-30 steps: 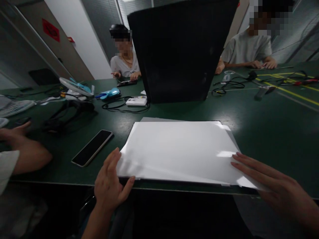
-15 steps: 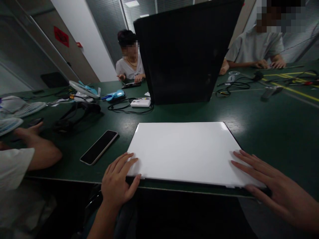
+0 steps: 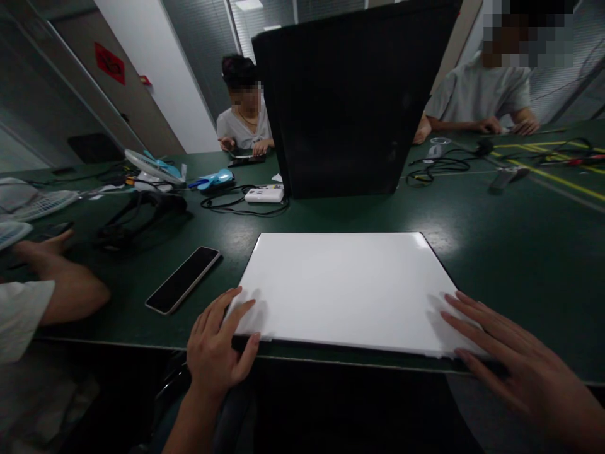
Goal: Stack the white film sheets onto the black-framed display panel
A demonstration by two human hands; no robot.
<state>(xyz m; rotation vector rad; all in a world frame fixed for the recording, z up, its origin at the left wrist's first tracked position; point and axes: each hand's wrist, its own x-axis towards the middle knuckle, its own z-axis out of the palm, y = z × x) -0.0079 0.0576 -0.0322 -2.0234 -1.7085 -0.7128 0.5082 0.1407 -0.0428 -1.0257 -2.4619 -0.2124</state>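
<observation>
A flat white rectangular panel [image 3: 340,290] with dark edges lies on the green table, its near side along the table's front edge; I cannot tell its exact kind. At its near left corner is my left hand [image 3: 217,343], fingers spread, with the fingertips over the white surface and casting a shadow there. My right hand [image 3: 515,353] is stretched out over the near right corner, fingers apart and also shadowing the panel. Whether the fingertips touch the surface is hard to tell. Neither hand holds anything.
A phone [image 3: 183,280] lies left of the panel, beside another person's arm [image 3: 75,284]. Behind the panel stands a tall black board [image 3: 345,107]. A white box [image 3: 265,194], cables [image 3: 439,171] and a black strapped headset [image 3: 142,217] lie farther back. Two people sit across the table.
My left fingers have shifted slightly left and look a little lifted, with a clearer shadow beneath. My right fingers also look slightly raised. The panel stays in place; the view has shifted slightly.
</observation>
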